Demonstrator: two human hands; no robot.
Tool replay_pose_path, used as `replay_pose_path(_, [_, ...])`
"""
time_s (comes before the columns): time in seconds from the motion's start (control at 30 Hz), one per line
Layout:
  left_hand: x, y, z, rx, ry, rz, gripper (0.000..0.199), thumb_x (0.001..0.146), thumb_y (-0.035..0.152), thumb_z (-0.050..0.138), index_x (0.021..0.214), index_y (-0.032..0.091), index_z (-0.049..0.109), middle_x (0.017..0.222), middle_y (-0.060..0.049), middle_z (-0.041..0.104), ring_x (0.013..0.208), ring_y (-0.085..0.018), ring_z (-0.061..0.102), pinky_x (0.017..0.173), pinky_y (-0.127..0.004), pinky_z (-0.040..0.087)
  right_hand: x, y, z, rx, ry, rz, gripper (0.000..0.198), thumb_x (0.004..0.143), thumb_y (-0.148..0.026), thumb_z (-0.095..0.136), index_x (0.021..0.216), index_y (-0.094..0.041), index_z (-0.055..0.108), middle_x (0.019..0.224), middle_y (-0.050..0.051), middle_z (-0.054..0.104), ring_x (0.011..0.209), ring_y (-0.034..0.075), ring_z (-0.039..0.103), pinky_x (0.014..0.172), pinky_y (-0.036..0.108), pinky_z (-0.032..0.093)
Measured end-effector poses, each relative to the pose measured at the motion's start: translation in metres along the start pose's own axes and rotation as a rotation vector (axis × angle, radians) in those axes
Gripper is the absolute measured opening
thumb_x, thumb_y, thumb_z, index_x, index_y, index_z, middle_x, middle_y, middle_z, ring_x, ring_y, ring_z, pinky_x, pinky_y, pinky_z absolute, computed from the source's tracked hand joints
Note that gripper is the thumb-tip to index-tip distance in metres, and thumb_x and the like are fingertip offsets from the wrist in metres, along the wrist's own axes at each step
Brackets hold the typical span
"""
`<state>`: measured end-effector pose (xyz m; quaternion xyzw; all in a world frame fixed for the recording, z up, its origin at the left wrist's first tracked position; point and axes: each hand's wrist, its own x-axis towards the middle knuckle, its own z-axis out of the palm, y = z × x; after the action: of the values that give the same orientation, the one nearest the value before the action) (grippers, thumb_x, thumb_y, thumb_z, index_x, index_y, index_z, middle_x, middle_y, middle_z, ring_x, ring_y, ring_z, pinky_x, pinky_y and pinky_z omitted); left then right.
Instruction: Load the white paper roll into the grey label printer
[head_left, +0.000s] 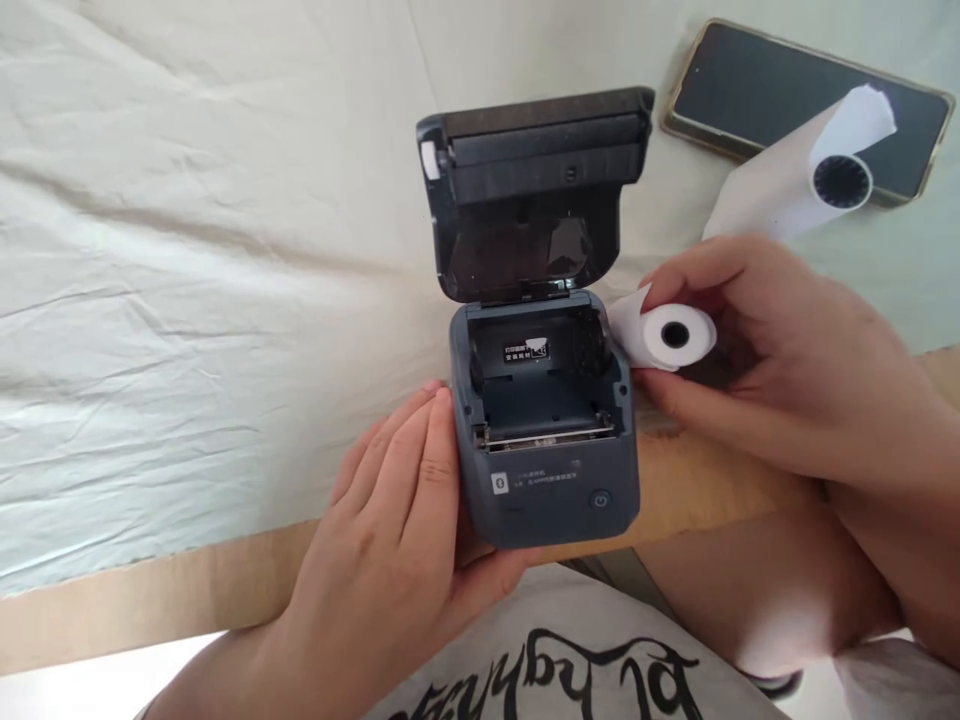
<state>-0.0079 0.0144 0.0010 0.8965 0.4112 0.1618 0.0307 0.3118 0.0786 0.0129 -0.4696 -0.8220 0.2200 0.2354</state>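
Observation:
A dark blue label printer (551, 500) stands in front of me with its black lid (536, 190) swung up and its paper bay bare inside. My left hand (397, 510) is closed around the printer's left side and lower edge, fingers along the side and thumb under the front. Beside the printer's right side, my right hand (780, 350) pinches a small white paper roll (675, 335) with a dark core. The roll's loose end sticks up at its left. It sits close to the printer's right wall; whether they touch, I cannot tell.
A larger white paper roll (780, 185) lies at the upper right, its sheet end curling up. Behind it is a phone (780, 90) in a gold-edged case. A wrinkled pale cloth (187, 250) covers the table, and the wooden table edge (225, 580) runs along the front.

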Motion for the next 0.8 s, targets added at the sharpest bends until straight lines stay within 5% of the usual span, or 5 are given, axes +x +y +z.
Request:
replay_pose_path(0.13, [-0.0010,-0.0016,-0.0015,0.005,-0.024,0.018,0.085,0.126,0.054,0.053,0.174,-0.015,0.043,0.144,-0.037,0.078,0.140,-0.044,0.080,0.118,-0.054,0.071,-0.0025,0.0032,0.0009,0.011,-0.014,0.020,0.022,0.110,-0.033,0.067,0.131,-0.027,0.063,0.126,0.001,0.077,0.099,0.011,0.078,0.072,0.027,0.061])
replay_pose_path(0.33, [0.0006,-0.0008,-0.0014,0.014,-0.023,0.011,0.084,0.126,0.055,0.053,0.171,-0.015,0.046,0.144,-0.037,0.078,0.141,-0.044,0.080,0.120,-0.053,0.070,0.0000,0.0043,0.0062,0.080,-0.047,0.086,0.032,0.110,-0.028,0.069,0.140,-0.030,0.059,0.120,-0.001,0.077,0.088,0.010,0.073,0.068,0.029,0.057])
replay_pose_path(0.47, [-0.0004,0.0002,-0.0007,0.008,-0.018,0.019,0.080,0.126,0.054,0.054,0.167,-0.014,0.050,0.144,-0.036,0.077,0.142,-0.043,0.079,0.122,-0.051,0.069,-0.0013,0.0033,0.0043,0.020,-0.035,0.014,0.023,0.113,-0.041,0.072,0.133,-0.029,0.067,0.123,0.002,0.075,0.101,0.013,0.075,0.081,0.033,0.061])
replay_pose_path(0.63, [-0.0015,-0.0014,0.0000,-0.011,-0.024,0.006,0.078,0.127,0.052,0.050,0.169,-0.013,0.049,0.145,-0.035,0.077,0.147,-0.041,0.076,0.126,-0.051,0.067,-0.0062,0.0027,0.0017,0.188,-0.017,0.140,0.045,0.116,-0.039,0.065,0.160,-0.033,0.055,0.137,0.002,0.078,0.110,0.016,0.080,0.083,0.038,0.064])
replay_pose_path(0.8, [0.0007,-0.0016,-0.0013,0.005,-0.027,0.012,0.080,0.126,0.058,0.052,0.164,-0.013,0.054,0.145,-0.037,0.078,0.143,-0.042,0.079,0.122,-0.053,0.070,0.0036,0.0032,0.0016,-0.058,-0.053,-0.067,0.034,0.118,-0.040,0.065,0.151,-0.033,0.064,0.137,0.006,0.071,0.121,0.015,0.073,0.097,0.038,0.070])
